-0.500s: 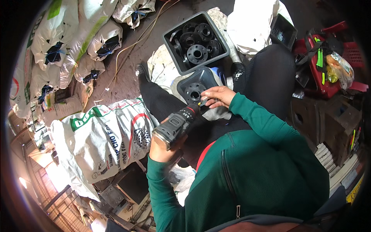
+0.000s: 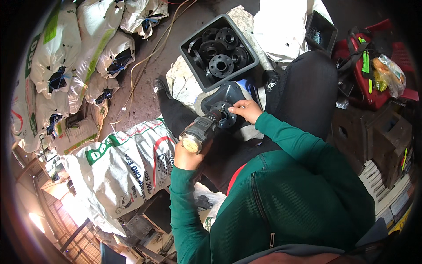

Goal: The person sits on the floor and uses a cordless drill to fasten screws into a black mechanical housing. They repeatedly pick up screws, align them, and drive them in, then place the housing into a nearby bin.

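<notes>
Drill bit meets the flange at frame centre.

Head view: since half a second ago, the left hand [image 2: 190, 155], wrapped around the power drill [image 2: 203, 130], has held its aim; the right hand [image 2: 246, 110] pinches the black flange [image 2: 225, 115] below the grey bin [image 2: 198, 66].

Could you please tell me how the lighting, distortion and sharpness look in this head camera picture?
Head view: strong fisheye bending, with a black vignette round the rim; the middle is sharp and evenly lit, so the left hand on the power drill and the right hand at the black flange read clearly; a blown-out glare sits at lower left; the sacks smear toward the edge.
</notes>
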Demonstrator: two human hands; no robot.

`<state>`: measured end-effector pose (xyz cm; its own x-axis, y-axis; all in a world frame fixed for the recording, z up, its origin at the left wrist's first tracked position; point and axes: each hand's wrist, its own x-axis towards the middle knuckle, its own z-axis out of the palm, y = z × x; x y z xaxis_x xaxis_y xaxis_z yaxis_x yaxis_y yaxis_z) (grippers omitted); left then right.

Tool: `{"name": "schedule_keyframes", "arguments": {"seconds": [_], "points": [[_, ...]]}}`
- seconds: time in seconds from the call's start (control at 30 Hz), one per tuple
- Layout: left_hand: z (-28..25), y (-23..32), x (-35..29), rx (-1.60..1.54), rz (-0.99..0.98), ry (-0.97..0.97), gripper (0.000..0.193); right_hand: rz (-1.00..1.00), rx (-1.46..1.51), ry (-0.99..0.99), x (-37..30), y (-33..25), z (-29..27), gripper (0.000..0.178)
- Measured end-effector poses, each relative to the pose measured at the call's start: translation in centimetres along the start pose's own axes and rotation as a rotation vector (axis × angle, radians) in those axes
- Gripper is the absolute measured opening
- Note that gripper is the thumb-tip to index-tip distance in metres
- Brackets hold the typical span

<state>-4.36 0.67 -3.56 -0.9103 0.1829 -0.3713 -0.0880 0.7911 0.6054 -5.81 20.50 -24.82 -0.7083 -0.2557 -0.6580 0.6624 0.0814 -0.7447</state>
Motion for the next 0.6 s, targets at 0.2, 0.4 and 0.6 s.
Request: {"name": "schedule_keyframes", "arguments": {"seconds": [0.2, 0.4, 0.6], "points": [[-0.7, 1.0, 1.1, 0.061, 0.001, -0.052, 0.051, -0.006, 0.021, -0.013, 0.2, 0.2, 0.4, 0.050], [-0.8, 1.4, 2.5, 0.076, -0.058, -0.109, 0.051, 0.004, -0.018, -0.041, -0.5, -1.4, -0.2, 0.042], [-0.5, 1.6, 3.5, 0.153, 0.044, -0.106, 0.052, -0.026, -0.025, -0.031, -1.0, -3.0, -0.1, 0.031]]}}
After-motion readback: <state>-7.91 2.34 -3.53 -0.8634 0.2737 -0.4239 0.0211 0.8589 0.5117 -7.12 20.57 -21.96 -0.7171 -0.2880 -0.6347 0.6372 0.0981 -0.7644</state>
